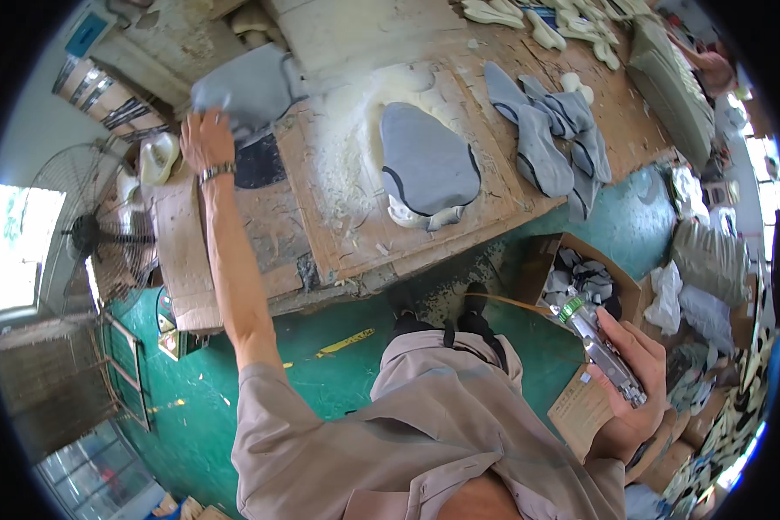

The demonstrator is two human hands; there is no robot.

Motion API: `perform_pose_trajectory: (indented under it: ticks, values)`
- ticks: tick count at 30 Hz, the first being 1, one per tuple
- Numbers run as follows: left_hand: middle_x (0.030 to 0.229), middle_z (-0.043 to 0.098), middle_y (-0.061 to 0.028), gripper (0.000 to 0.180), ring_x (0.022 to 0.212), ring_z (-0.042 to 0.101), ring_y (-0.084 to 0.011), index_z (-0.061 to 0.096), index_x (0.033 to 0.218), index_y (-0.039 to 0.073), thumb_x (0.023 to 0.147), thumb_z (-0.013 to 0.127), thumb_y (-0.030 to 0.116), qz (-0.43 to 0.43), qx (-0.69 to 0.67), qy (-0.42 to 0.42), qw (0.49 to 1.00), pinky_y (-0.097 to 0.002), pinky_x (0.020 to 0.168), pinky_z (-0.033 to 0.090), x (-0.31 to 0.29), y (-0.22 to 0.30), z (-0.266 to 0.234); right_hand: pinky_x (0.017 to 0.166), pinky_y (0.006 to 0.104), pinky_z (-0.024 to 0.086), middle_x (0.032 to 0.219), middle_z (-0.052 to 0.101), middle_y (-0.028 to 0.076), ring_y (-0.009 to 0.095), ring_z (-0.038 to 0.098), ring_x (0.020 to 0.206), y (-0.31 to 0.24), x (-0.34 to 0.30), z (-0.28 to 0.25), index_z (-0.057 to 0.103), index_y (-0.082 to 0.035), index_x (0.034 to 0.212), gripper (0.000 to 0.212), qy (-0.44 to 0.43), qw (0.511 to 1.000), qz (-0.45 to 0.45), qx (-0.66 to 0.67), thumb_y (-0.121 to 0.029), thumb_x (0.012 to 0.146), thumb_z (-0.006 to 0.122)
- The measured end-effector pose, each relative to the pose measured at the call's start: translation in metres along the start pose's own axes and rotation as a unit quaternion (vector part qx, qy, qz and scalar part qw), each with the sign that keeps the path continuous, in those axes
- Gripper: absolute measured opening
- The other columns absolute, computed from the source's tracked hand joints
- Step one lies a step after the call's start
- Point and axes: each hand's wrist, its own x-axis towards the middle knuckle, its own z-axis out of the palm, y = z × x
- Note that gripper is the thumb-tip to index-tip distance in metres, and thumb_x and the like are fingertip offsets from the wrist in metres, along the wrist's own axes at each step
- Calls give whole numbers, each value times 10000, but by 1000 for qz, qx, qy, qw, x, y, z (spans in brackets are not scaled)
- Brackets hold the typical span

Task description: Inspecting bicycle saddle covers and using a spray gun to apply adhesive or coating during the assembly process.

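At the table's far left, my left hand (208,143), with a metal watch on the wrist, grips the near-left edge of a grey fabric-covered pad (250,91); its fingertips are blurred. Another grey fabric-covered pad (431,160) with black edging lies on the dusty board (329,199), pale material showing at its near edge. Off the table to the right, my right hand (637,373) is wrapped round a silver hand tool (605,351) with a green ring. From the ringed end a thin orange line, perhaps a hose, runs left.
Grey fabric covers (542,143) lie on the table's right, with pale foam pieces (572,22) behind. A cardboard box (550,260) of fabric pieces stands on the green floor below. At the left are a fan (85,234) and a taped carton (108,95).
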Motion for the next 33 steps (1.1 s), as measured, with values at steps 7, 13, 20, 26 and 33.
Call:
perform_pose_trajectory:
  ticks: [7, 13, 20, 26, 33]
  values:
    - [1479, 540, -247, 637, 1394, 495, -393, 505, 1486, 80, 903, 651, 294, -252, -45, -332, 908, -452, 1141, 418, -100, -136, 168, 982, 335, 476, 1156, 692, 130, 240, 629, 1081, -26, -7, 6, 715, -43, 1303, 607, 48, 997, 46, 48, -137, 707, 779]
    - [1402, 610, -207, 671, 1306, 591, -329, 460, 1504, 33, 895, 722, 134, -363, -372, -11, 854, -405, 1100, 462, -250, -129, 111, 966, 338, 468, 1106, 708, 137, 257, 640, 1044, -46, -18, 0, 762, -78, 1237, 487, 11, 997, 52, -59, -217, 771, 746]
    - [854, 657, -6, 313, 646, 576, -88, 643, 1245, 38, 940, 699, 84, -489, -508, -141, 695, -253, 531, 475, -489, -1, -5, 823, 327, 483, 964, 728, 147, 267, 674, 846, -5, -43, -8, 742, 5, 1221, 475, 81, 993, -51, -68, -293, 856, 678]
    - [838, 694, -71, 288, 729, 672, -234, 662, 1180, 103, 923, 547, 42, -681, -367, -399, 492, -412, 609, 565, -734, 24, -83, 562, 328, 487, 757, 627, 75, 221, 631, 650, 63, -67, -55, 644, 9, 1353, 693, -81, 964, -233, -99, -109, 689, 803]
    - [1128, 727, -104, 354, 926, 726, -307, 610, 1352, 125, 1002, 577, 171, -708, -267, -525, 389, -519, 765, 612, -810, 88, -195, 604, 330, 509, 789, 634, 80, 216, 652, 676, 115, -96, -69, 677, -20, 1326, 633, -12, 967, -240, -90, -102, 712, 809]
